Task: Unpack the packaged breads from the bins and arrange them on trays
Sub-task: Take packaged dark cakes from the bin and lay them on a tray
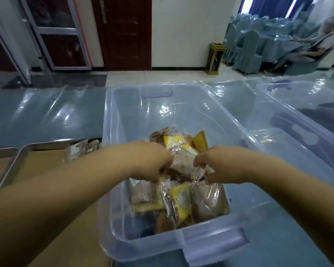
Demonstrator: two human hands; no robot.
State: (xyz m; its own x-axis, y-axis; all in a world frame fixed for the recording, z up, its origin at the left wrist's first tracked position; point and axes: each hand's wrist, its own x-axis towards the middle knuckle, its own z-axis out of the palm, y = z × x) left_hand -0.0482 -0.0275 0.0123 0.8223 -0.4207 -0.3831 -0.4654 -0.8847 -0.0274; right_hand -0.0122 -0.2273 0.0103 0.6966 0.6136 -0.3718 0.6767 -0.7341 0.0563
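Two bare arms [56, 199] reach over the near edge of the surface [37, 116] into a clear bin [181, 239] that sits at the middle of that edge. Above the bin's contents, the left hand [152, 160] and right hand [216, 167] meet at one packet [183, 162]. Each grip is closed on an end of its wrapper, though blur hides just how the fingers lie. This packet is a pale brown bread in clear film with a crinkled seal, and it lies on top of the heap.

As I judge it, much is left to do. A pile of packets [181, 203] fills the near half of the bin; the far half shows bare floor. They are brown and tan breads in glossy clear wrap, several with yellow printed panels, lying jumbled at all angles.

At the near left corner a steel tray [17, 160] lined with brown paper shows only a few wrapped breads at its far rim, just beside the bin; the rest of its lining in view is uncovered. A second bin [297, 132] stands toward the right edge; what it contains cannot be made out.
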